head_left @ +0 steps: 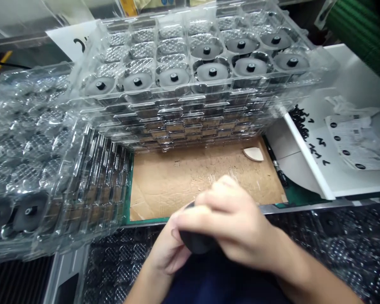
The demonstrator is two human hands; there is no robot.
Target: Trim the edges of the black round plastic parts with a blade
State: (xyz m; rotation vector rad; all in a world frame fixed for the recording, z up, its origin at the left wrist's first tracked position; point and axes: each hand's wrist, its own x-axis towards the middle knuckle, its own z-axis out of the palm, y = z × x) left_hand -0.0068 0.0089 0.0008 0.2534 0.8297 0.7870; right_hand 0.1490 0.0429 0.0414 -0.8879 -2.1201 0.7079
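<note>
Low in front of my body, both hands are closed around a dark round part [198,242]. My left hand [167,249] grips it from the left and below, thumb against its edge. My right hand [237,223] lies across its top with bent fingers, slightly blurred; whether these fingers hold a second small thing is hidden. Just beyond the hands lies a worn cardboard sheet [171,177] on the bench. Farther off, a stack of clear plastic trays [183,90] carries several grey round parts [212,72] with black centre knobs.
Another stack of clear trays [50,139] stands at the left. A small off-white curved piece [253,154] rests on the cardboard, beside a black pen [277,164]. Right of them, a white tray [351,185] holds small black pieces [299,120] and printed label sheets [356,141].
</note>
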